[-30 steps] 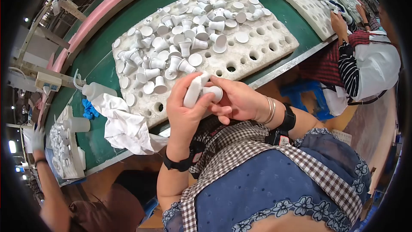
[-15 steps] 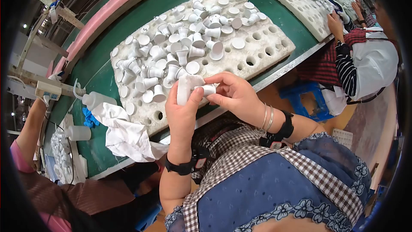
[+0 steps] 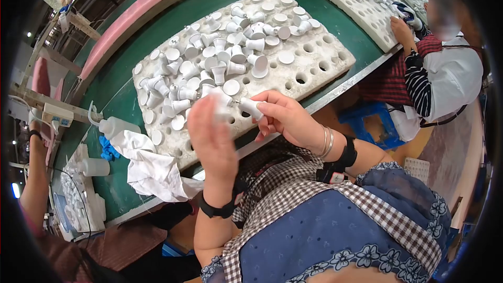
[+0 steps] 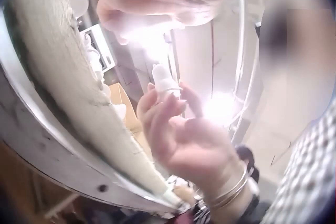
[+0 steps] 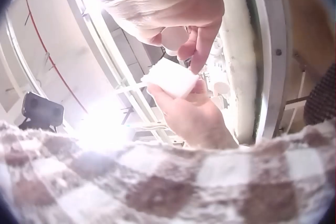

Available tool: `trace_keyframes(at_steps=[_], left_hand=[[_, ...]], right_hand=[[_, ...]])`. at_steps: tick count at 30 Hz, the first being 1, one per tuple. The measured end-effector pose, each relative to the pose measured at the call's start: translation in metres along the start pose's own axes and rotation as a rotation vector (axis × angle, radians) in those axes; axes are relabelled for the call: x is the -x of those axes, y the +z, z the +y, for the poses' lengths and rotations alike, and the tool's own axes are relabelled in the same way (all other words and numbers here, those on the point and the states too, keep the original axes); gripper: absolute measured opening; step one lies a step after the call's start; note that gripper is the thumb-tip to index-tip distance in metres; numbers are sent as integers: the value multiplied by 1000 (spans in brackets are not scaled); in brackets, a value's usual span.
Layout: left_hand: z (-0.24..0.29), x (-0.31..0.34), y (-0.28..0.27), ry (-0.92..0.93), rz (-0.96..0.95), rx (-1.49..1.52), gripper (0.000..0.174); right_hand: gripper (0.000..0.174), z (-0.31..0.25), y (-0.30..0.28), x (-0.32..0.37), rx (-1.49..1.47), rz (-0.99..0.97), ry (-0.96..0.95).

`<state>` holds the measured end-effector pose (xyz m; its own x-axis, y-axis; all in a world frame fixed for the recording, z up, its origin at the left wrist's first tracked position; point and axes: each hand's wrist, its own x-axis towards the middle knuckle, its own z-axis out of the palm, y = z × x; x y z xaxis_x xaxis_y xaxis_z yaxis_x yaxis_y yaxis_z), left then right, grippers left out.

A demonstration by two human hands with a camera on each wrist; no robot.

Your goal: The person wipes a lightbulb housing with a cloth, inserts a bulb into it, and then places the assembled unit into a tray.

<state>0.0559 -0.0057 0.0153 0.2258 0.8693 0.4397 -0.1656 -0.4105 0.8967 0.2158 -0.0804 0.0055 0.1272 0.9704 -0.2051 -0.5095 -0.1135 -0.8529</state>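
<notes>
The item under inspection, a small white flared piece [image 3: 252, 108], is held clear of the perforated board [image 3: 283, 83] on the bench [image 3: 116, 86], in front of the person's body. The right hand [image 3: 289, 118] is the nearer and the only one seen bearing it: the fingers are closed in a pinch about its wide, rimmed end. Its long axis runs across the gap between the hands, narrow end directed at the left hand [image 3: 214, 136] and wide end back within the right fingers; the left wrist view agrees, showing the narrow end facing the left hand. The left hand grips a white pad [image 5: 173, 78] between thumb and fingers, as the right wrist view shows; in the head view this hand is blurred and its exact finger positions cannot be told. Pad and narrow end lie close together in the head view, seemingly just apart; contact cannot be confirmed, glare obscuring that area in the left wrist view. Other white pieces [image 3: 219, 72] lie heaped on the board, beyond both hands.
</notes>
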Motion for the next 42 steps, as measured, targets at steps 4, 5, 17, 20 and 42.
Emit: trace_keyframes(at_steps=[4,5,17,20,42], left_hand=[[-3,1,1,550,-294,-807,30],[-10,-4,-4,499,-233,-868,31],[-13,-8,-33,371,-112,-918,33],[-14,0,-43,376,-113,-795,31],[-40,21,-47,409,-46,-742,32]], right_hand=[[28,0,-2,-1,-243,-97,72],[28,1,-4,-3,-274,-119,99],[32,-22,-33,-6,-174,-139,264],[32,-61,-60,-8,-37,-7,245],[23,-94,-110,-77,1342,515,-588]])
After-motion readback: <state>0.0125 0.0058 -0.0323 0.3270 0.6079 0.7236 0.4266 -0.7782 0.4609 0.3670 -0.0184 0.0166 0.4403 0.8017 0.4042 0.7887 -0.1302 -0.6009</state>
